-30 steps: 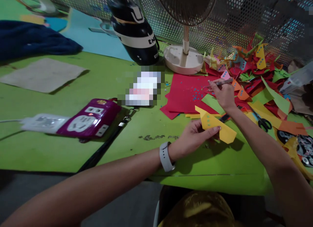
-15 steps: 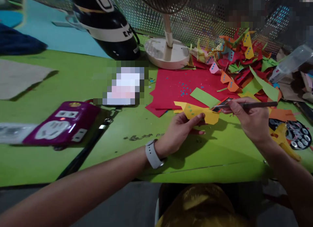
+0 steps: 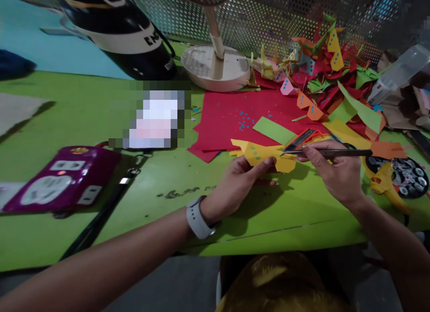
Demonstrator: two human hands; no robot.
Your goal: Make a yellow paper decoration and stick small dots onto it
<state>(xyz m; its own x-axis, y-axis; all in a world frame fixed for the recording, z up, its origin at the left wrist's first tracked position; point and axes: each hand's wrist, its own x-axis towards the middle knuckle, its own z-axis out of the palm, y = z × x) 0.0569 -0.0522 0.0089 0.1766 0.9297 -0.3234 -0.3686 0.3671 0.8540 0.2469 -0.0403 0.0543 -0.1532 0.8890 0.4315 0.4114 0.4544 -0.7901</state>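
My left hand [image 3: 240, 182] pinches a yellow paper cut-out [image 3: 257, 154] between thumb and fingers. A few small green-blue dots lie in a row on the paper. My right hand [image 3: 336, 173] is closed around a pair of dark metal tweezers [image 3: 349, 153], held nearly level. Their thin tip reaches the right part of the yellow paper; whether it grips anything there is too small to tell. Just behind the tip lies an orange-edged, metallic-looking object [image 3: 305, 138], partly hidden by my right hand. A light green paper strip [image 3: 274, 130] rests behind the yellow cut-out.
Red paper [image 3: 225, 108] carries scattered blue dots. Coloured cut-outs [image 3: 312, 79] are heaped at the back right, beside a clear bottle [image 3: 399, 72]. A fan base [image 3: 231, 72], a black bottle [image 3: 124, 43], a phone [image 3: 154, 119] and a purple power strip [image 3: 63, 177] stand leftward.
The view has shifted right, so the table things sit further left. The tweezers' tip has moved from the yellow paper's upper right edge onto the paper. Both hands keep their hold.
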